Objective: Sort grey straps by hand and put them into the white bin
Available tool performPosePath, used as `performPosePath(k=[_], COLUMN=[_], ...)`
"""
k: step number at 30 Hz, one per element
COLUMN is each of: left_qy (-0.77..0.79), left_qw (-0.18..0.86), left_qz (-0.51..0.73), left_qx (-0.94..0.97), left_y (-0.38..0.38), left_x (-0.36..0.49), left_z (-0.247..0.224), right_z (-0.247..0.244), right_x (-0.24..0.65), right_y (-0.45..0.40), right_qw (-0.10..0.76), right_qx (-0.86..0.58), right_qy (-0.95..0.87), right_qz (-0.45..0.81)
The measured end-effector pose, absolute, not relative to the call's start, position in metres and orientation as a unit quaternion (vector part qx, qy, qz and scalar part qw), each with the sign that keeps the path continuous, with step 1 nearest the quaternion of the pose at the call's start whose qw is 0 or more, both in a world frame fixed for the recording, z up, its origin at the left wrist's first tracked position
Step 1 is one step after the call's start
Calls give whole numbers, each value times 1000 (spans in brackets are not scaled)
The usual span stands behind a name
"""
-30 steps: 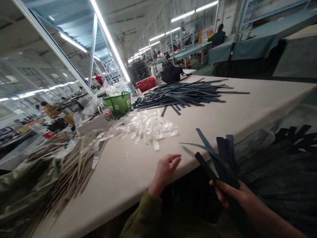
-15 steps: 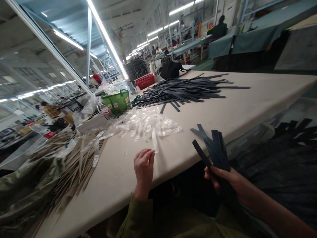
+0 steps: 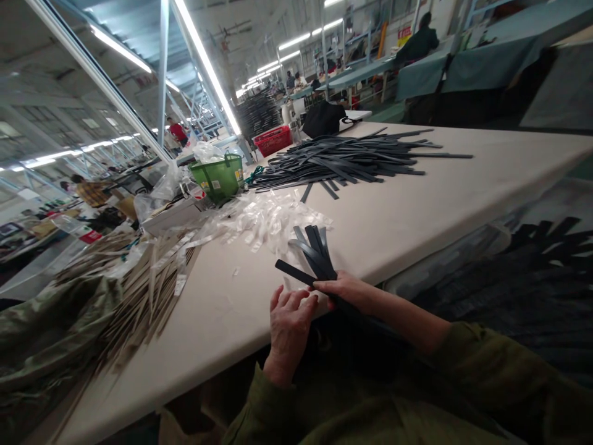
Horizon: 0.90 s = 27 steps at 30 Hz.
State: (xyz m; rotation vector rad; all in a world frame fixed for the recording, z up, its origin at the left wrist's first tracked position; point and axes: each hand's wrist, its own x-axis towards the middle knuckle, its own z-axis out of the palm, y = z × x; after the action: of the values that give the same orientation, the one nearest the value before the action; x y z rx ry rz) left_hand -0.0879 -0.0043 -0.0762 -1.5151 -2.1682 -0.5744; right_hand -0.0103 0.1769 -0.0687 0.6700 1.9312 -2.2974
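Note:
My right hand (image 3: 354, 292) is wrapped round a bundle of flat dark grey strips (image 3: 319, 253); their upper ends fan out above the fingers and one strip juts to the left. Close beside it, my left hand (image 3: 291, 327) has its fingers bent together at the table's front edge. A clear plastic strip (image 3: 288, 282) runs down to those fingertips, partly hidden behind the dark strips. Past both hands lies a loose heap of similar clear plastic strips (image 3: 264, 219). The lower part of the dark bundle is lost in shadow.
A large pile of dark strips (image 3: 352, 157) lies on the pale table (image 3: 417, 228). To the left are tan strips (image 3: 152, 296), green cloth (image 3: 50, 352) and a green basket (image 3: 217, 179). A red basket (image 3: 273, 141) and black bag (image 3: 323, 117) stand behind. More dark strips (image 3: 523, 303) lie at right.
My right hand has brought the dark bundle left, up against my left hand. My left hand has shifted slightly right and down, with the clear strip drawn along.

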Motion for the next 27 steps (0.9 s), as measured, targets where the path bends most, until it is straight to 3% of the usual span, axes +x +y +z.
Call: performPosePath(k=[17,22,27], left_qy=[-749,-773,-782], left_qw=[195,163,4], left_qz=[-163,-338,-503], left_qx=[-612,-512,-368], left_y=[-6,-5,15], left_x=[-97,-101,-110], left_z=[-79,-86,-100], right_z=[-64,-55,-32], right_x=[-28,-36,-41], right_y=[178,179,188], right_qw=[78,0,-72], right_qx=[170,137,103], right_qy=[687,686,695], right_qz=[-702,-715,-708])
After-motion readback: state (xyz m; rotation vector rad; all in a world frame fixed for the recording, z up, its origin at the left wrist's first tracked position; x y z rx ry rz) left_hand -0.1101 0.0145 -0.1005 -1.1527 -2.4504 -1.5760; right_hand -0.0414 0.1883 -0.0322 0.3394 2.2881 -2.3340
